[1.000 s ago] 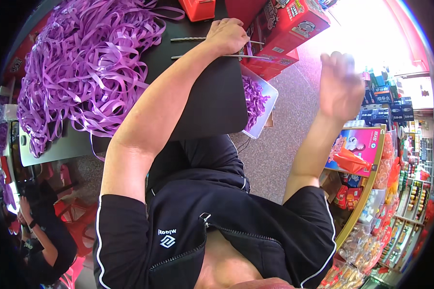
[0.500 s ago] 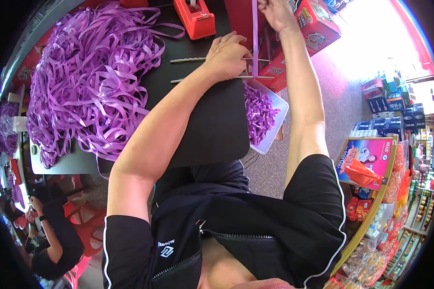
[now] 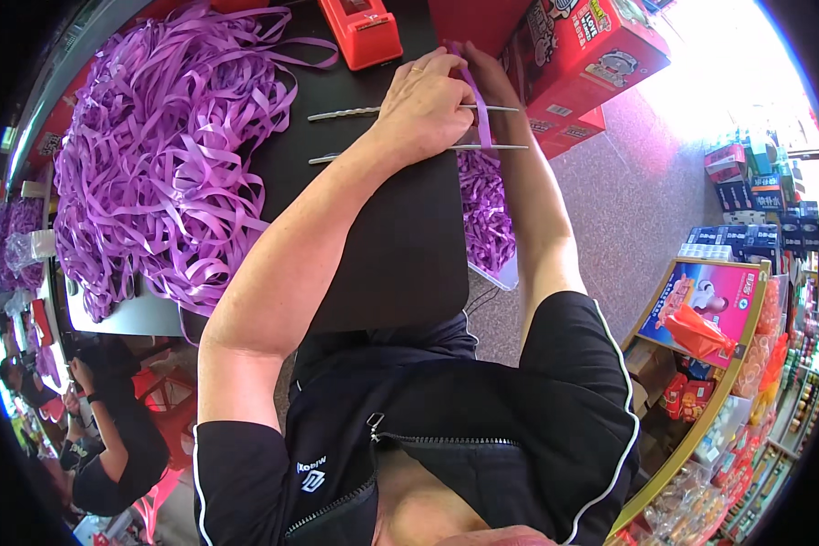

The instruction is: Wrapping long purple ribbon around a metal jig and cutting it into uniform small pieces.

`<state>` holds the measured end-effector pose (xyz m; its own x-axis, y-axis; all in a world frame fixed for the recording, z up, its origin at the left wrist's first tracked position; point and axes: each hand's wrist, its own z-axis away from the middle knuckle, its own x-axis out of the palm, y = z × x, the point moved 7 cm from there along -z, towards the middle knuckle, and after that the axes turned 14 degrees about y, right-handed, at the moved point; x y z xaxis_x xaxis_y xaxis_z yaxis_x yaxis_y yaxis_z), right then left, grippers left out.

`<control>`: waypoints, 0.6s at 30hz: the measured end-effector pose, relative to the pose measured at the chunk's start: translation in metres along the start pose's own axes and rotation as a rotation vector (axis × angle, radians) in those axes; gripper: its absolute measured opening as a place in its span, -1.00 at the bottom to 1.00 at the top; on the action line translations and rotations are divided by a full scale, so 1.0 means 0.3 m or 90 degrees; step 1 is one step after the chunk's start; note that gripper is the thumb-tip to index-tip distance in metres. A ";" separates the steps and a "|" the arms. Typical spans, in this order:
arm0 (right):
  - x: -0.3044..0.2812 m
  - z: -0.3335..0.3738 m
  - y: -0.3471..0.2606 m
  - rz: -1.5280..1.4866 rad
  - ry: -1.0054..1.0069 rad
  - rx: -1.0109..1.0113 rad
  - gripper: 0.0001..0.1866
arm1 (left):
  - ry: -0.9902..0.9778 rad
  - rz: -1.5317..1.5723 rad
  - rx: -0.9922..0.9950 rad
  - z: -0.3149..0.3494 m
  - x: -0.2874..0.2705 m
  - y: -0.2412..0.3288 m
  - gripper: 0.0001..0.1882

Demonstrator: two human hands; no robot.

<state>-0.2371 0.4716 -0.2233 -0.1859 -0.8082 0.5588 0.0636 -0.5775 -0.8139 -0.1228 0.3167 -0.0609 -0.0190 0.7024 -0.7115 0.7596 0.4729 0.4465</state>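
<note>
Two thin metal rods, an upper one with a twisted shaft (image 3: pixel 344 114) and a lower one (image 3: pixel 510 146), jut past the right edge of the black table (image 3: pixel 400 246). A purple ribbon (image 3: pixel 484 118) runs across both rods beyond that edge. My left hand (image 3: pixel 428 105) lies over the upper rod, its curled fingers closed at the ribbon's upper part. Close beside it, my right hand (image 3: pixel 490 77) grips the ribbon too; its fingertips are partly hidden behind the left hand. Below the rods, a white bin (image 3: pixel 508 275) holds short purple ribbon pieces (image 3: pixel 487 214).
A big heap of purple ribbon (image 3: pixel 164 164) covers the table's left side. A red tape dispenser (image 3: pixel 364 35) stands at the back. Red cartons (image 3: pixel 591 55) are stacked at the far right. Shop shelves (image 3: pixel 764 437) line the right. Another person (image 3: pixel 118 437) sits at lower left.
My right hand has come down and left from the far end of the ribbon to beside my left hand. The taut ribbon now bends, and my left fingers have curled toward it.
</note>
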 end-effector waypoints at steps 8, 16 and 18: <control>-0.101 0.305 0.189 0.264 0.116 -0.072 -0.61 | 0.091 0.089 -0.040 0.000 -0.057 0.005 -0.77; -0.143 0.846 0.234 0.516 0.148 -0.242 -0.71 | 0.073 0.049 -0.002 0.005 -0.022 -0.009 -0.74; -0.102 0.953 0.186 0.537 0.169 -0.237 -0.71 | 0.055 0.026 0.003 0.004 -0.019 -0.011 -0.73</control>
<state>0.0525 0.4312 -0.2404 -0.4413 -0.8616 -0.2510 -0.0293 0.2934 -0.9555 -0.1244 0.3105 -0.0588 -0.0431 0.7643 -0.6434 0.7640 0.4402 0.4717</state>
